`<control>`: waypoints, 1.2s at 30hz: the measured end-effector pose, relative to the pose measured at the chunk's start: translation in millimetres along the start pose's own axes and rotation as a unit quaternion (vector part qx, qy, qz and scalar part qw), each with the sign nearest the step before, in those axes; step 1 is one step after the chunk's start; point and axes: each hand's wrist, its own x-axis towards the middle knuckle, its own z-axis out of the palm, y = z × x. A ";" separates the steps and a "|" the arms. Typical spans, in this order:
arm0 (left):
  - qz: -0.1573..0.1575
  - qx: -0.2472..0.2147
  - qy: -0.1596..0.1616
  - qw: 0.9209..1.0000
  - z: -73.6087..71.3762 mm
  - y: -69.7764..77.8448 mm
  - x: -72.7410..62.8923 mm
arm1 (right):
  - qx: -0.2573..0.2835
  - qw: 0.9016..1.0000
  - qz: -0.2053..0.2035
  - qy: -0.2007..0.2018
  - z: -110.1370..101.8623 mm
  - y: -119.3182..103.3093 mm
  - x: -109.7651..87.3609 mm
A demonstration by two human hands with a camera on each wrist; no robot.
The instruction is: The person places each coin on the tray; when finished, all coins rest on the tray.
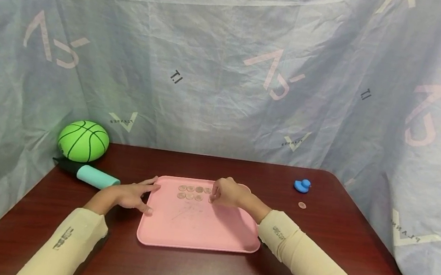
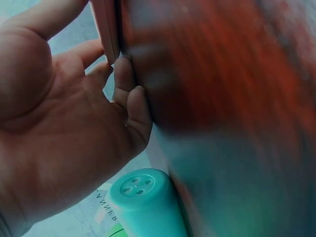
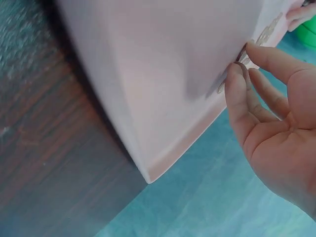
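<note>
A pink tray (image 1: pixel 199 237) lies on the table, with several round coins (image 1: pixel 190 189) set out in two rows near its far side. Over the right end of these rows, the right hand (image 1: pixel 229 193) pinches a coin (image 3: pixel 242 55) between thumb and index finger. Part of the coin rows is hidden behind that hand. At the tray's left edge rests the left hand (image 1: pixel 131 194), its thumb and fingers spread and touching the rim. The left wrist view shows the left palm (image 2: pixel 64 113) facing the camera, fingertips against the tray's side (image 2: pixel 104 32).
Left of the tray lies a turquoise and black cylindrical object (image 1: pixel 97 177), in front of a green ball (image 1: pixel 83 142). A blue toy duck (image 1: pixel 302 186) and a single coin (image 1: pixel 301 205) are on the table's right side. Grey cloth (image 1: pixel 216 109) hangs behind.
</note>
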 end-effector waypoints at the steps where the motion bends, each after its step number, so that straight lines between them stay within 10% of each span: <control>1: -0.001 0.000 0.000 1.000 0.1 0.3 -0.1 | 0.005 1.000 -0.014 0.009 4.5 7.2 2.2; 36: -0.009 0.001 -0.003 1.000 -0.4 -1.1 2.3 | 0.040 0.998 0.058 0.007 17.8 13.5 -1.9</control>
